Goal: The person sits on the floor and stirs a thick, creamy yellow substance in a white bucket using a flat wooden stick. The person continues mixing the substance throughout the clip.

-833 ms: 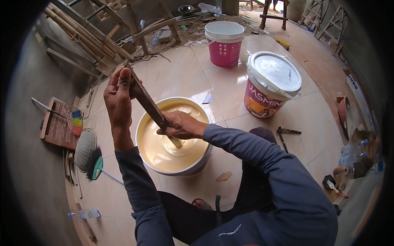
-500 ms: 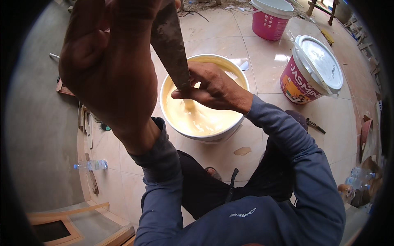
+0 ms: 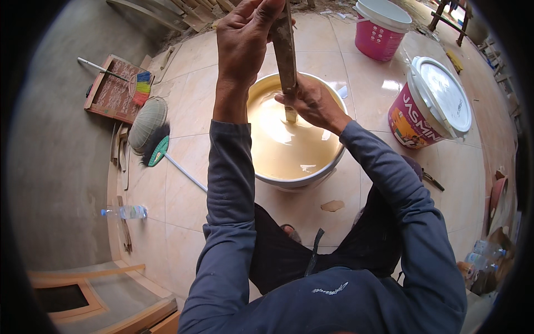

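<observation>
A wooden stick [image 3: 285, 55] stands nearly upright in an open white bucket [image 3: 295, 182] on the floor in front of me. Smooth cream-yellow paint [image 3: 289, 153] fills much of the bucket, and the stick's lower end dips into it. My left hand [image 3: 245, 44] is closed round the top of the stick, high above the far rim. Lower down, my right hand [image 3: 318, 102] grips the same stick just over the paint, inside the bucket's rim. The stick's submerged tip is hidden.
On the right stand a lidded bucket [image 3: 420, 114] and, farther back, an open pink bucket [image 3: 381, 36]. At left lie a green broom [image 3: 159, 151], a woven hat [image 3: 148, 125], a colourful brush [image 3: 140, 89] and a plastic bottle [image 3: 132, 212]. A brown scrap [image 3: 332, 206] lies before my feet.
My left hand has moved right and away from me with the stick's top, uncovering the brooms and hat. The stick now stands more upright, and its lower end has shifted right in the paint.
</observation>
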### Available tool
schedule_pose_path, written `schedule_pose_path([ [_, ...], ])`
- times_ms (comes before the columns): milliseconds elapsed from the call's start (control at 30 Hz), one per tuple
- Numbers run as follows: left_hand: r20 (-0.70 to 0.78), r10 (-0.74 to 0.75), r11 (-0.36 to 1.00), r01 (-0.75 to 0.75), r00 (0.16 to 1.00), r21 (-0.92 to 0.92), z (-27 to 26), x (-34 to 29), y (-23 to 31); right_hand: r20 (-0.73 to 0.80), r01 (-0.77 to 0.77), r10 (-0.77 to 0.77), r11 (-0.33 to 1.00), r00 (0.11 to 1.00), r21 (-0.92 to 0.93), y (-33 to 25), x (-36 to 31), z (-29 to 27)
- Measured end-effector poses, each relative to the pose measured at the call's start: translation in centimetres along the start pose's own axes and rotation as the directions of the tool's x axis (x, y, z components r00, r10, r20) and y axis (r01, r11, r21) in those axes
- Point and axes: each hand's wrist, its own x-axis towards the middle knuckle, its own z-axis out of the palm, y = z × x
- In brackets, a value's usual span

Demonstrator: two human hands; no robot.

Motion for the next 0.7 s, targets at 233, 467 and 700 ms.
schedule_pose_path([
  [233,-0.003,-0.057,0.977,0.057,0.998,0.204,2.3,-0.5,1.8,0.160,-0.121,0.080,0.955,0.984,0.270,-1.4,-1.7,0.7],
  [467,-0.147,0.371,0.859,-0.278,0.917,0.430,6.5,-4.4,9.3,0.006,0.265,-0.282,0.910,0.959,0.320,-7.4,-1.3,-0.5],
  [700,0.106,0.600,0.631,-0.550,0.793,0.547,2.4,-4.1,9.9,-0.082,0.369,-0.363,0.928,0.928,0.058,-5.5,1.0,-0.5],
])
